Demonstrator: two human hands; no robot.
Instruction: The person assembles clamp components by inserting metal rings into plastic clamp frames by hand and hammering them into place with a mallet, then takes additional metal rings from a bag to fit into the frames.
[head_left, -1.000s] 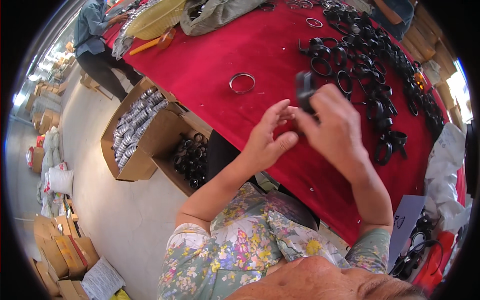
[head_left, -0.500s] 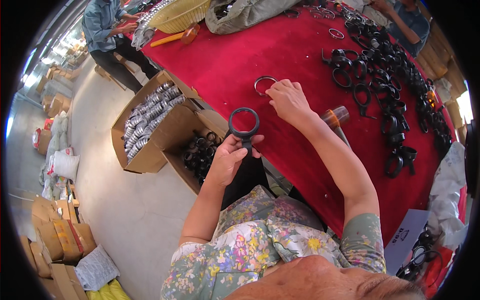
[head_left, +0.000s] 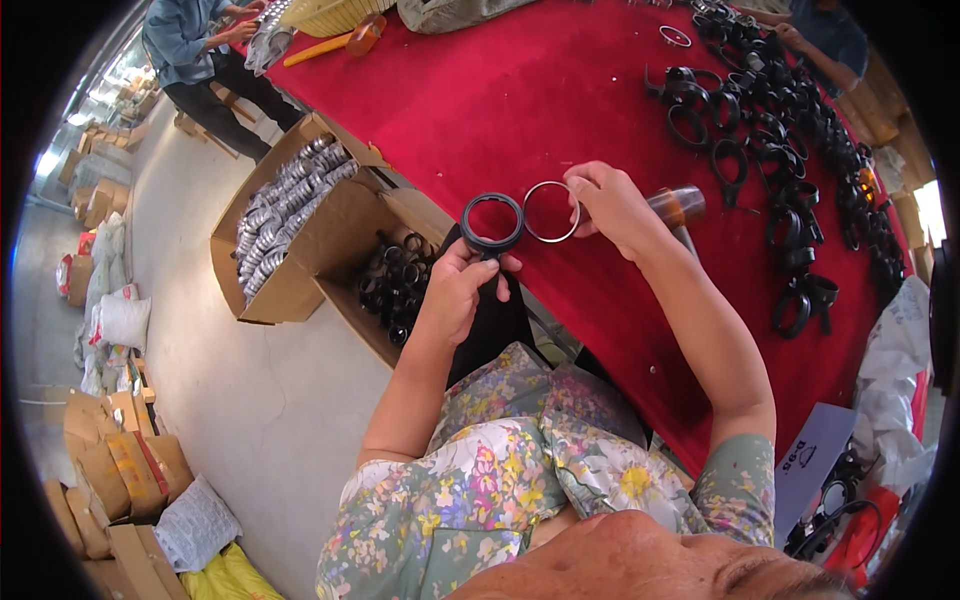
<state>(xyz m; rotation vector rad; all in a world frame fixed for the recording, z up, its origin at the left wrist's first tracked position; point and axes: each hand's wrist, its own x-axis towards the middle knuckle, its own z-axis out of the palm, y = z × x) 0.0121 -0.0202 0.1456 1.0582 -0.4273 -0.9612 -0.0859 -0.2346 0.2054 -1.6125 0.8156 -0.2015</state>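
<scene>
My left hand grips a black ring-shaped part by its lower side, the round opening turned up. A thin silver metal ring is pinched at its right edge by my right hand. The silver ring stands just to the right of the black one, almost touching or touching; I cannot tell which. Both hands are over the near left edge of the red-covered table. A mallet with an amber head lies just right of my right wrist, its handle partly hidden by my forearm.
Many black ring parts are heaped along the table's right side. One loose silver ring lies near them. Cardboard boxes hold silver rings and black parts at the left. Another mallet lies far left; two people are at the far side.
My right hand has lifted the silver ring off the table and brought it down beside the black part. My left hand has tilted the black part a little.
</scene>
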